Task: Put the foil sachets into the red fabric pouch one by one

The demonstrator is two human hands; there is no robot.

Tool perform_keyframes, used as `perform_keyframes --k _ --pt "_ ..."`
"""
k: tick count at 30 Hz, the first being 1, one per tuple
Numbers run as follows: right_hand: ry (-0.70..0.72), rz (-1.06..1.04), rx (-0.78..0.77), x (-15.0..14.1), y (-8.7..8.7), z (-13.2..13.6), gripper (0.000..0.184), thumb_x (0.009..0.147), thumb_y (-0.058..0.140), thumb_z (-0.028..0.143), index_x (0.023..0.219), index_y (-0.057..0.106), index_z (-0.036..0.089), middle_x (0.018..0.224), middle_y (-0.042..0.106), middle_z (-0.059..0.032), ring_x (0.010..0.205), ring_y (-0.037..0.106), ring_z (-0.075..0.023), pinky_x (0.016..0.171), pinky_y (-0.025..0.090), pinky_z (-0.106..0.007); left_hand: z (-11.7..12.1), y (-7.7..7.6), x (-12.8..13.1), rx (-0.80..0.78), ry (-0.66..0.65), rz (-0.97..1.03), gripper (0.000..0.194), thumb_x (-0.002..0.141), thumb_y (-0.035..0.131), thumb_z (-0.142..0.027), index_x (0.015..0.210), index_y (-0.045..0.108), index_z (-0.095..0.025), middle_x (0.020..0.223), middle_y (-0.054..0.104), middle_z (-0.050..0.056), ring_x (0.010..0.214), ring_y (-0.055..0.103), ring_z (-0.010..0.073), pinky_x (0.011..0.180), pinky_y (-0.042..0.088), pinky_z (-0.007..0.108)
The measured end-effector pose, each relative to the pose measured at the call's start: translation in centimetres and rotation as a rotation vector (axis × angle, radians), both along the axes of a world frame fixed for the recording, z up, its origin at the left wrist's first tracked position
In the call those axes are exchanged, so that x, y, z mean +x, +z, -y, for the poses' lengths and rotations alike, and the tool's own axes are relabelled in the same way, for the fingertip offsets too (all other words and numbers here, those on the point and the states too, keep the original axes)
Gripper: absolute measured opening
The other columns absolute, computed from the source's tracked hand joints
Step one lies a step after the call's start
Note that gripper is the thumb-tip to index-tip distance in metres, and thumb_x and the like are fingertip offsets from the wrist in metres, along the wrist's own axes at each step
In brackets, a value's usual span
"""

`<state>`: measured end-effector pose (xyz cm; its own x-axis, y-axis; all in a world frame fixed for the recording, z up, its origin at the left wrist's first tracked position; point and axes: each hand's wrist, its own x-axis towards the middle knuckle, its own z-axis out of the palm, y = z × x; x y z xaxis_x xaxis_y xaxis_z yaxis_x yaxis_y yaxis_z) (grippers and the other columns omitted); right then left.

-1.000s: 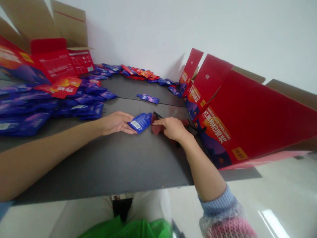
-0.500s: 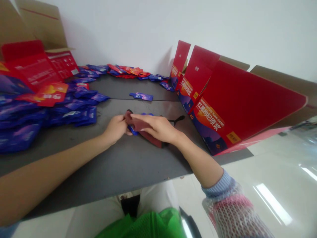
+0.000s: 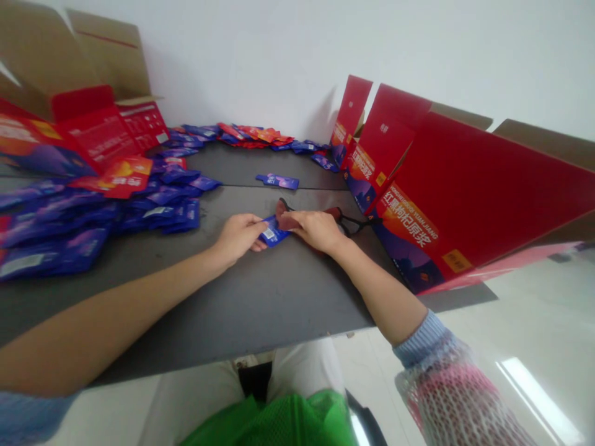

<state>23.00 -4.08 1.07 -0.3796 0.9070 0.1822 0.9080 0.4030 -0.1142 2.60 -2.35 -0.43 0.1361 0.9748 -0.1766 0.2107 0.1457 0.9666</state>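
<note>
My left hand [image 3: 239,237] pinches a small blue sachet [image 3: 272,233] at the middle of the dark grey table [image 3: 260,297]. The sachet's far end goes into the mouth of a dark red cloth pouch [image 3: 290,218], which my right hand [image 3: 317,230] grips and holds down. A black drawstring [image 3: 356,222] trails from the pouch toward the red cartons on the right. Both hands meet over the sachet, fingers curled.
A heap of blue sachets [image 3: 93,210] covers the table's left side, with red ones [image 3: 251,133] along the back wall. One loose blue sachet [image 3: 279,181] lies behind my hands. Open red cartons stand at the left [image 3: 83,130] and the right [image 3: 446,204]. A green bag [image 3: 279,424] sits below the table edge.
One second ago the sachet lay in plain sight beside the pouch. Half a second ago the pouch covered most of it. Now the sachet's near half shows again, still pinched by my left hand.
</note>
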Motion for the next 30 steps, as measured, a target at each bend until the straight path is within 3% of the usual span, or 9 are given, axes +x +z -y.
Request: perform_keyframes --k 8,14,16,20,28,30 --pt "-0.057 0.024 -0.007 0.6 0.3 -0.4 0.032 0.101 0.051 0.046 0.124 0.067 0.03 0.129 0.071 -0.0054 0.113 0.068 -0.0231 0.084 0.05 -0.029 -0.1 -0.6 -0.3 0.102 0.123 0.107 0.016 0.075 0.068 -0.024 0.085 0.068 -0.011 0.054 0.064 0.0 0.043 0.059 0.0129 0.04 0.044 0.02" --pt "-0.065 0.033 -0.012 1.1 0.3 -0.9 0.03 0.097 0.056 0.046 0.118 0.07 0.031 0.112 0.077 -0.004 0.103 0.072 -0.0268 0.077 0.049 -0.031 -0.2 -0.8 -0.9 0.176 0.232 0.132 0.027 0.075 0.069 -0.034 0.088 0.069 -0.011 0.054 0.063 -0.001 0.044 0.056 0.0111 0.039 0.039 0.019" --pt "-0.074 0.042 -0.005 0.9 0.1 -1.0 0.03 0.098 0.054 0.047 0.118 0.07 0.031 0.11 0.078 -0.0047 0.102 0.072 -0.0271 0.077 0.049 -0.032 -0.3 -0.7 -1.0 0.166 0.146 0.068 0.035 0.071 0.073 -0.038 0.092 0.071 -0.011 0.06 0.067 0.001 0.047 0.06 0.0126 0.042 0.042 0.02" --pt "-0.078 0.036 0.009 0.6 -0.1 -1.0 0.029 0.098 0.052 0.04 0.119 0.07 0.03 0.117 0.076 -0.0036 0.105 0.071 -0.0265 0.079 0.049 -0.033 -0.5 -0.3 -1.3 0.089 -0.153 -0.107 0.05 0.054 0.088 -0.04 0.095 0.075 -0.014 0.079 0.077 0.006 0.065 0.069 0.0175 0.056 0.052 0.024" --pt "-0.06 -0.004 -0.017 0.9 -0.2 -0.8 0.033 0.098 0.054 0.043 0.127 0.067 0.035 0.117 0.076 -0.0028 0.106 0.071 -0.0262 0.083 0.05 -0.034 -0.8 1.6 -2.4 -0.156 -0.236 -0.146 0.058 0.045 0.091 -0.032 0.098 0.074 -0.015 0.091 0.077 0.007 0.077 0.071 0.0198 0.063 0.055 0.025" --pt "-0.042 -0.018 -0.021 0.9 -0.2 -0.7 0.033 0.097 0.056 0.041 0.128 0.066 0.035 0.121 0.075 -0.0024 0.109 0.07 -0.0252 0.085 0.05 -0.033 -0.6 1.6 -2.8 -0.185 -0.147 -0.142 0.055 0.048 0.089 -0.029 0.099 0.074 -0.014 0.089 0.076 0.007 0.074 0.07 0.0194 0.059 0.055 0.024"
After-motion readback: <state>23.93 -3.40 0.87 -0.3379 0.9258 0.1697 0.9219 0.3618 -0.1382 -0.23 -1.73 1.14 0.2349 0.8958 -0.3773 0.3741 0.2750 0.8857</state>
